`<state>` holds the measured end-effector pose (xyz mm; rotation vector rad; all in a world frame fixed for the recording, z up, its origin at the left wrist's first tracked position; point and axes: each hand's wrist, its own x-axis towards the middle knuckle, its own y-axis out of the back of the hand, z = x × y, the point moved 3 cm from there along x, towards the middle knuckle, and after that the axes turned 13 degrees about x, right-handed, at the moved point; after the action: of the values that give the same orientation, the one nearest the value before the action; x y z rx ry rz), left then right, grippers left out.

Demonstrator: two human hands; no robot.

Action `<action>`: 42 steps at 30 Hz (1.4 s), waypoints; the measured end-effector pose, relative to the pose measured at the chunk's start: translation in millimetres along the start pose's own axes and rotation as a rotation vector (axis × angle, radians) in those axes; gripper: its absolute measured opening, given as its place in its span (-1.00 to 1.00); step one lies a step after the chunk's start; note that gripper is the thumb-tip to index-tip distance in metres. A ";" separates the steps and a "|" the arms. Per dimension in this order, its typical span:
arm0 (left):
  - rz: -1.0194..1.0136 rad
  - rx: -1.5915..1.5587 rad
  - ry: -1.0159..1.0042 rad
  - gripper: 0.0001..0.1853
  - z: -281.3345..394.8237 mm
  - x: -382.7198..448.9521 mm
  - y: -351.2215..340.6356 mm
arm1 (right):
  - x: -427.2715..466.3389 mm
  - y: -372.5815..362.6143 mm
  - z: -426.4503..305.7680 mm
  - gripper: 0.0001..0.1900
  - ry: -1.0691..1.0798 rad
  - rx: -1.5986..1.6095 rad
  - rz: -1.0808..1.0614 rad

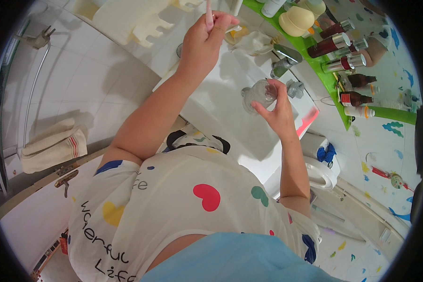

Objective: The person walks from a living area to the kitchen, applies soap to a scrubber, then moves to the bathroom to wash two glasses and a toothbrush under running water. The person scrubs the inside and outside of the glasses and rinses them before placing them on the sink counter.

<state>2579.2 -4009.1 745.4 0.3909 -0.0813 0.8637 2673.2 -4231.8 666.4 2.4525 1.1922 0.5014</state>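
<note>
My left hand [202, 44] is raised above the far left side of the white washbasin [215, 100]. It is closed around a slim pink handle [209, 14]; whether this belongs to a toothbrush cannot be told. A small white tip [234, 29] shows beside the fingers, its link to the handle unclear. Over the basin, my right hand [280, 109] grips a clear, textured cup [257, 97] between thumb and fingers. The cup is tilted, and its contents cannot be made out. Behind it stands a chrome faucet [284, 60].
A green shelf [317, 61] with several bottles and jars runs along the mirror. Grey crumpled material [295, 89] lies by the faucet. A cream plastic rack [127, 21] is at upper left, a beige towel [54, 146] hangs at left, and a toilet seat [319, 172] is at right.
</note>
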 end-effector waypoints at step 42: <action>0.042 0.874 -0.116 -0.80 -138.0 32.8 10.8 | 3.7 -100.3 36.0 -0.86 -0.085 0.405 0.356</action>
<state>2580.4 -3928.4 628.3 1.2601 0.1918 0.8863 2624.9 -4177.3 588.5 3.0236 0.8927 0.2605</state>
